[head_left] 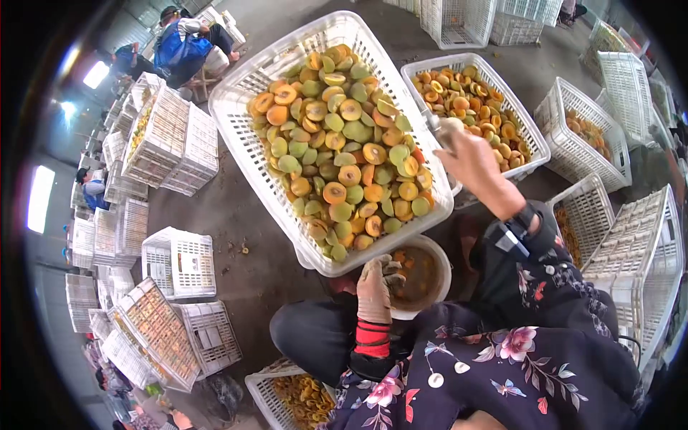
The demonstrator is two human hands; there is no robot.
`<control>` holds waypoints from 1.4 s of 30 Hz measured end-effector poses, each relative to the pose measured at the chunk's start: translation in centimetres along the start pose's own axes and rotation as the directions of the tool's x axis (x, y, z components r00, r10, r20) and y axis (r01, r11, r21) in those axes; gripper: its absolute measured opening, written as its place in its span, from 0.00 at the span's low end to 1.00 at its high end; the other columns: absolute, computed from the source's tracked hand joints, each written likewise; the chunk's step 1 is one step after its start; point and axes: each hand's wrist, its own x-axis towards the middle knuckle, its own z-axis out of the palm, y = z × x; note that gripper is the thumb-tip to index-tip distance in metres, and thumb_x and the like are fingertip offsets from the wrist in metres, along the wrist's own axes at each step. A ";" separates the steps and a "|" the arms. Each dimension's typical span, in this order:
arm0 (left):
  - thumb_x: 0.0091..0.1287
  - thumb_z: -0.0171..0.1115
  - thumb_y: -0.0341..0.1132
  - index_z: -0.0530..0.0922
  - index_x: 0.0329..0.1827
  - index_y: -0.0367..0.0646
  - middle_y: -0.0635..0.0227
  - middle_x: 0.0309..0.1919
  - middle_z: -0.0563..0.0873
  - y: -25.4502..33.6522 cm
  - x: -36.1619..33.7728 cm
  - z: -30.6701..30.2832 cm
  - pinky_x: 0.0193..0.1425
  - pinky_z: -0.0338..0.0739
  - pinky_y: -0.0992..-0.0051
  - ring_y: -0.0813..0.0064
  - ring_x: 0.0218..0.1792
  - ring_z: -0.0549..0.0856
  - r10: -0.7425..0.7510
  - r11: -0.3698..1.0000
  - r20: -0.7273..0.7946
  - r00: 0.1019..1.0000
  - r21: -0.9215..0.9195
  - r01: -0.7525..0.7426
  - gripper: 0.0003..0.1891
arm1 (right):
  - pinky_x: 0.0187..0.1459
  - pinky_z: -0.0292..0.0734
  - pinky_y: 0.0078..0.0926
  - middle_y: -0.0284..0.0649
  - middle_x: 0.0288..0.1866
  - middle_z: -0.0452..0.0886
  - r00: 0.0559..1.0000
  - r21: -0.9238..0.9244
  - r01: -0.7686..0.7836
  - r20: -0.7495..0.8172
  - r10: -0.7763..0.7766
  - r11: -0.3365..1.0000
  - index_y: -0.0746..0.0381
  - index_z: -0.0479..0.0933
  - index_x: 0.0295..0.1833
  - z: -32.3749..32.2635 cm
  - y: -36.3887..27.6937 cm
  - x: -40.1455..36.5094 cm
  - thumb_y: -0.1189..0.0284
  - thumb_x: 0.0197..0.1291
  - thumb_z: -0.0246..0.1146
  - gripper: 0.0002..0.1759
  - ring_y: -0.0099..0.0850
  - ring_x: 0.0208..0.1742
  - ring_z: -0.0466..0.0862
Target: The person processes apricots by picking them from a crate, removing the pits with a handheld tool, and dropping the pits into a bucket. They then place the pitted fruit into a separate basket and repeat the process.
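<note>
Grips the right rim of the tilted crate [240, 136] of halved fruit [344, 172] with the right hand [469, 159], fingertips hidden behind the mesh. Sets the gloved left hand [374, 287] under the near corner, beside a half-covered bucket [442, 283]; cannot tell its grip, fingers blurred.

You can read no lettering, label, brand or number here: the white crate [236, 107] just above your left hand [374, 287] and the flowered sleeve [545, 287] behind your right hand [469, 158] show no legible marks.
</note>
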 end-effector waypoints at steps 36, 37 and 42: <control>0.80 0.47 0.48 0.80 0.46 0.35 0.62 0.39 0.86 5.3 -7.3 2.2 0.48 0.77 0.74 0.74 0.40 0.84 0.417 0.846 0.059 0.907 0.340 -0.411 0.22 | 0.29 0.78 0.49 0.52 0.21 0.78 0.692 0.230 0.013 0.700 -0.175 0.973 0.66 0.67 0.42 -2.6 -13.1 -15.3 0.65 0.66 0.61 0.16 0.53 0.27 0.83; 0.80 0.47 0.48 0.80 0.46 0.35 0.62 0.39 0.86 5.4 -7.4 2.4 0.48 0.77 0.74 0.74 0.40 0.84 0.416 0.846 0.061 0.907 0.340 -0.411 0.22 | 0.29 0.77 0.49 0.52 0.21 0.78 0.677 0.220 0.012 0.716 -0.170 0.975 0.66 0.67 0.42 -2.8 -13.2 -15.2 0.65 0.66 0.61 0.16 0.53 0.27 0.83; 0.79 0.49 0.46 0.80 0.46 0.36 0.63 0.38 0.86 5.3 -8.0 2.8 0.47 0.77 0.75 0.75 0.39 0.83 0.423 0.876 0.019 0.906 0.245 -0.415 0.20 | 0.27 0.77 0.48 0.53 0.20 0.78 0.714 0.380 -0.081 0.667 -0.212 0.922 0.67 0.66 0.43 -2.5 -13.2 -15.7 0.68 0.63 0.63 0.16 0.53 0.26 0.83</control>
